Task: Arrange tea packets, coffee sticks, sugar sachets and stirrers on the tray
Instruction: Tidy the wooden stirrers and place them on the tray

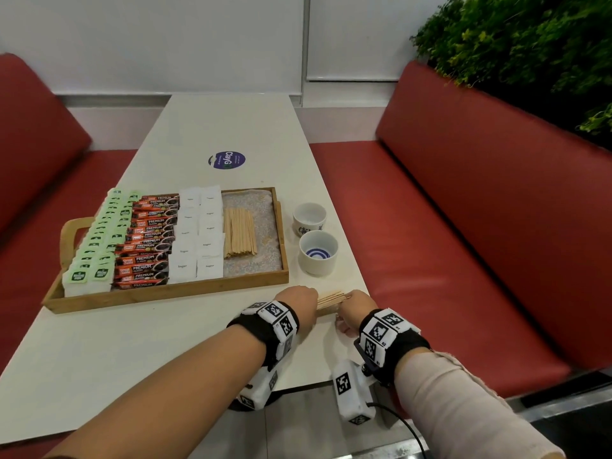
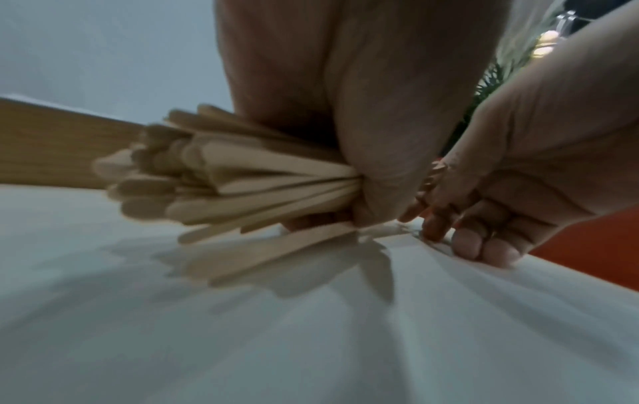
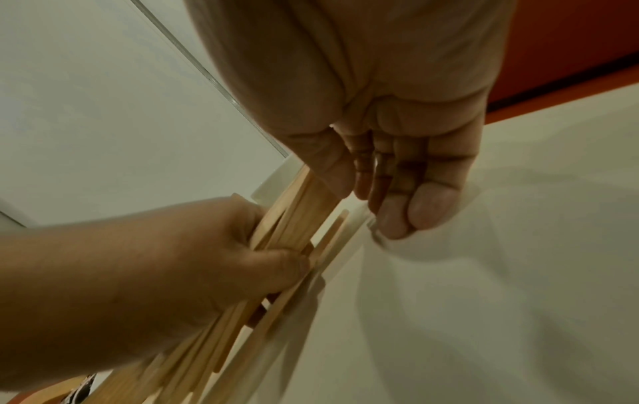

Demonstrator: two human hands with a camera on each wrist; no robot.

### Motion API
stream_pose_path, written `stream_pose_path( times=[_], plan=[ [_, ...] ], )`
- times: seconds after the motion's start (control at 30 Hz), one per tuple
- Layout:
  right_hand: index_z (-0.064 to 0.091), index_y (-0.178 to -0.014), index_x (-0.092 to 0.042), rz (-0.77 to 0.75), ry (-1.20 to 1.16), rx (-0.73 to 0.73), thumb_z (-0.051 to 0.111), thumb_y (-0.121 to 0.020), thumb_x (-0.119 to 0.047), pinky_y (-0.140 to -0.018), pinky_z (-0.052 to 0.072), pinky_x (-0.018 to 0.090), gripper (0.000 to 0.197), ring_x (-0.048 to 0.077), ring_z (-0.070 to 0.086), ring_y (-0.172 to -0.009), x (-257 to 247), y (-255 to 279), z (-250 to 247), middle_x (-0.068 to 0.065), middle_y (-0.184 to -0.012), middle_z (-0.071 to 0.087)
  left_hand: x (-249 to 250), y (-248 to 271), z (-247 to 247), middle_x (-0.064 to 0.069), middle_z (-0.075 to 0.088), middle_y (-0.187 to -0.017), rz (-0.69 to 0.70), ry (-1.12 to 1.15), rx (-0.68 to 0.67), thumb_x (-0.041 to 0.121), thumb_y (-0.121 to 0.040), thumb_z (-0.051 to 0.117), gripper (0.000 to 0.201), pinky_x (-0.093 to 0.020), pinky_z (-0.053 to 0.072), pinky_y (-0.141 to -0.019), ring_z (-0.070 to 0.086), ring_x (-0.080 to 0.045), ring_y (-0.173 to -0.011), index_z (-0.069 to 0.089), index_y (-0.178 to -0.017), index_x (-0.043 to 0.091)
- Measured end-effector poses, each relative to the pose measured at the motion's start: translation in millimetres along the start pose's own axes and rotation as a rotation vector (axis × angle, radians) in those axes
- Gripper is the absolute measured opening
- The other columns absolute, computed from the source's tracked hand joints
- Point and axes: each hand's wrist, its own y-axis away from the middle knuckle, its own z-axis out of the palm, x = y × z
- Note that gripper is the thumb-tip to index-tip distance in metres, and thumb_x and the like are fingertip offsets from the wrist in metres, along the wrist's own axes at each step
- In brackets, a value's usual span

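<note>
Wooden stirrers lie gathered on the table beside the tray; my left hand grips them, my right hand pinches their ends. Loose ones may slip and scatter.

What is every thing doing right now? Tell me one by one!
Tray: on the table, partly filled.
Tea packets: in rows at the tray's left.
Coffee sticks: stacked beside them.
Sugar sachets: in two columns.
Stirrers on tray: lying flat.
Loose stirrers: bunched, gripped by left hand.
Right hand: pinches their other end.
Two cups: upright, empty.
</note>
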Motion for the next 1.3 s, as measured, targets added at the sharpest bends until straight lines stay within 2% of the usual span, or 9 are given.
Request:
stream_pose_path(
  times=[0.1, 0.23, 0.37, 0.5, 0.63, 0.77, 0.97, 1.23, 1.3],
  plan=[
    [0.05, -0.094, -0.007, -0.064, -0.121, -0.002, 0.046, -0.078, 0.0, -0.056, 0.042, 0.03, 0.017, 0.024, 0.052, -0.067, -12.7, 14.1, -1.9, 0.007, -0.07, 0.05, -4.5, 2.2, -5.7, -0.018, 0.054, -0.125, -0.005, 0.109, 0.008, 0.021, -0.094, 0.051, 0.034, -0.034, 0.041, -0.089, 0.053, -0.032, -0.114, 0.048, -0.122, 0.002],
    [0.037, -0.116, -0.015, -0.179, -0.363, -0.043, 0.058, -0.08, -0.007, -0.063, 0.049, 0.033, 0.043, 0.023, 0.057, -0.078, -41.1, 36.8, -5.5, 0.009, -0.089, 0.059, -11.6, 10.0, -17.1, -0.013, 0.062, -0.11, 0.024, 0.392, 0.124, 0.013, -0.092, 0.051, 0.023, -0.033, 0.044, -0.083, 0.059, -0.029, -0.102, 0.052, -0.114, 0.004],
    [0.026, -0.133, -0.022, -0.436, -0.226, 0.168, 0.068, -0.081, -0.025, -0.072, 0.054, 0.037, 0.067, 0.027, 0.064, -0.089, -67.4, 46.0, -2.0, 0.006, -0.106, 0.059, -20.3, 18.2, -26.1, -0.004, 0.064, -0.094, 0.078, 0.734, 0.262, 0.01, -0.094, 0.049, 0.017, -0.026, 0.048, -0.075, 0.062, -0.02, -0.087, 0.054, -0.11, 0.012],
    [0.03, -0.135, -0.029, -0.608, -0.107, 0.219, 0.06, -0.086, -0.017, -0.066, 0.045, 0.026, 0.058, 0.02, 0.059, -0.078, -83.8, 57.6, 0.3, 0.0, -0.093, 0.057, -27.6, 24.2, -32.3, 0.001, 0.065, -0.1, 0.124, 0.862, 0.341, 0.014, -0.096, 0.05, 0.024, -0.018, 0.048, -0.074, 0.06, -0.012, -0.09, 0.056, -0.119, 0.012],
    [0.041, -0.126, -0.025, -0.725, 0.055, 0.205, 0.056, -0.088, -0.016, -0.081, 0.047, 0.03, 0.041, 0.017, 0.057, -0.095, -92.1, 63.3, 11.0, 0.002, -0.115, 0.055, -33.2, 30.4, -34.4, -0.008, 0.066, -0.095, 0.12, 0.956, 0.359, -0.001, -0.094, 0.046, 0.023, -0.012, 0.045, -0.071, 0.057, -0.012, -0.086, 0.059, -0.113, 0.003],
    [0.045, -0.12, -0.019, -0.82, 0.188, 0.214, 0.056, -0.09, -0.017, -0.081, 0.041, 0.027, 0.031, 0.014, 0.051, -0.097, -95.1, 65.6, 19.9, 0.001, -0.121, 0.05, -36.5, 36.2, -31.1, 0.006, 0.054, -0.078, 0.026, 1.025, 0.383, -0.01, -0.094, 0.041, 0.021, -0.004, 0.042, -0.062, 0.048, 0.001, -0.072, 0.057, -0.106, -0.003],
    [0.047, -0.129, -0.021, -0.885, 0.355, 0.283, 0.055, -0.092, -0.024, -0.103, 0.037, 0.033, 0.038, 0.017, 0.038, -0.123, -94.1, 67.0, 30.6, -0.001, -0.132, 0.044, -45.2, 44.4, -13.4, -0.02, 0.054, -0.13, -0.103, 0.938, 0.396, -0.003, -0.094, 0.048, 0.035, 0.001, 0.037, -0.065, 0.043, -0.009, -0.098, 0.048, -0.129, -0.006],
    [0.045, -0.136, -0.017, -0.866, 0.413, 0.096, 0.042, -0.099, -0.02, -0.11, 0.032, 0.033, 0.038, 0.016, 0.037, -0.133, -96.9, 66.0, 37.3, 0.0, -0.142, 0.042, -50.2, 42.2, -2.5, -0.026, 0.052, -0.132, -0.143, 0.936, 0.317, -0.004, -0.094, 0.045, 0.036, -0.014, 0.038, -0.068, 0.04, -0.011, -0.098, 0.045, -0.13, -0.01],
    [0.044, -0.137, -0.016, -0.88, 0.374, 0.123, 0.043, -0.098, -0.02, -0.112, 0.03, 0.033, 0.039, 0.016, 0.036, -0.133, -96.9, 66.2, 37.7, 0.001, -0.144, 0.04, -50.8, 40.8, -2.2, -0.026, 0.053, -0.131, -0.14, 0.955, 0.318, -0.004, -0.094, 0.046, 0.035, -0.006, 0.036, -0.067, 0.042, -0.011, -0.098, 0.047, -0.129, -0.01]
  ],
)
